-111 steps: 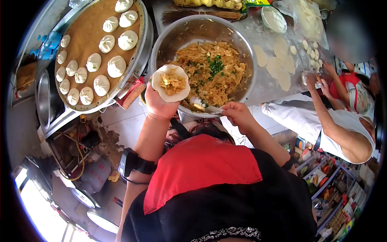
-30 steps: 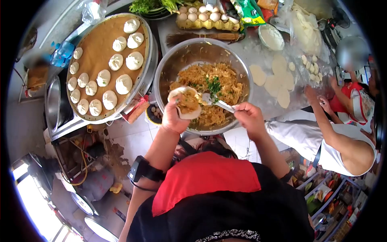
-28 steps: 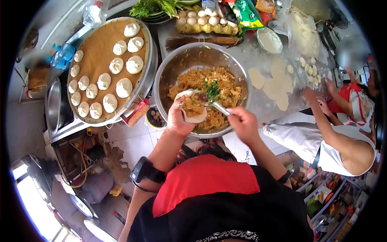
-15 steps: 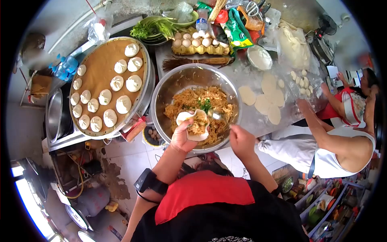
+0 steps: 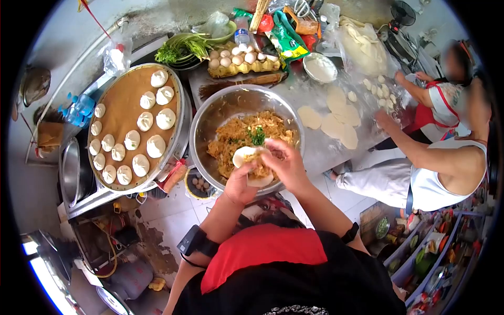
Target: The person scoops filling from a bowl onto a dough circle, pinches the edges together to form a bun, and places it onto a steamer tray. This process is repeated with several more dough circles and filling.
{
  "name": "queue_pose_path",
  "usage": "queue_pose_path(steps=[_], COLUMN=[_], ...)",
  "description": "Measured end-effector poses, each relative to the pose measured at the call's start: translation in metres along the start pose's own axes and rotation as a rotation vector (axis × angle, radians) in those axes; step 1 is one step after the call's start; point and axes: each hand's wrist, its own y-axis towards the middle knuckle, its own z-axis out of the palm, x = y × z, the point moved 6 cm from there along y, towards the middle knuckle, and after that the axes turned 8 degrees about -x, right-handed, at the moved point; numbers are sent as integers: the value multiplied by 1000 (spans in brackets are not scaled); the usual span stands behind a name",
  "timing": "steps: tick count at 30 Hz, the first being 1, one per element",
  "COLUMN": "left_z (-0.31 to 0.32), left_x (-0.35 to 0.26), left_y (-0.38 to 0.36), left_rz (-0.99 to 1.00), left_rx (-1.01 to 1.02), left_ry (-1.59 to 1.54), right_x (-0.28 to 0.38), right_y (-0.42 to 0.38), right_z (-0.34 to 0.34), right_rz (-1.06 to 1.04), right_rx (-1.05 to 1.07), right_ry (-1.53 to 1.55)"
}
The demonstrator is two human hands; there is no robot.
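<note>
Dough wrapper cupped in left hand, over the near part of the steel bowl. Lies just beyond the left palm and left of the right hand, visible length slanting from far left to near right. Right fingers curled close over that right side, cannot tell if pinching

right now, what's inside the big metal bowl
The metal bowl holds shredded orange-brown filling, topped by chopped greens. Whatever lies beneath is covered; the left hand, right hand and wrapper hide part of the near side.
</note>
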Motion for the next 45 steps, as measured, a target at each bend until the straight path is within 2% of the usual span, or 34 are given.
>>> queue_pose_path(steps=[2, 6, 7, 10, 13, 16, 19, 22, 25, 28, 31, 34, 37, 40, 41, 44, 45], left_z=[-13, -18, -21, -22, -20, -12, -13, -11, -10, -11, -11, -15, -17, -14, -14, -18, -19], left_x=[-1, -10, -11, -16, -18, -22, -24, -26, -27, -31, -32, -37, -42, -45, -47, -47, -47], left_y=[6, 4, 4, 2, -3, -12, -16, -21, -28, -30, -29, -29, -26, -25, -27, -27, -24], left_rz=[-1, 36, 33, 84, 23, 98, 87, 66, 25, 39, 16, 16, 69, 98, 85, 82, 98], left_rx=[32, -22, -20, -34, -15, -58, -80, 0, 15, -31, 24, 39, -29, -34, -35, 5, 41], left_ry=[-42, -101, -112, -116, -125, 215, 195, 253, 294, 372, 463, 467, 572, 731, 747, 834, 916], right_x=[-7, -31, -27, -32, -32, -11, -19, -18, -14, -4, -16, -2, 12, 13, 15, 34, 31], right_y=[-5, -21, -24, -31, -31, -32, -32, -38, -36, -34, -32, -30, -32, -32, -32, -38, -39], right_z=[-3, 0, 4, 14, 12, 7, 2, 10, 8, 6, 17, 12, 16, 28, 27, 29, 30], right_rz=[209, 520, 515, 471, 264, -37, 78, 226, 129, -68, 124, 39, -198, -146, -174, -467, -429], right_rx=[-87, -59, -73, -24, -34, -68, -147, -49, 40, -23, 47, 123, -15, 88, 112, 50, 53], right_ry=[149, 215, 209, 156, 117, -185, -35, 95, -48, -270, 54, -245, -326, -385, -490, -613, -571])
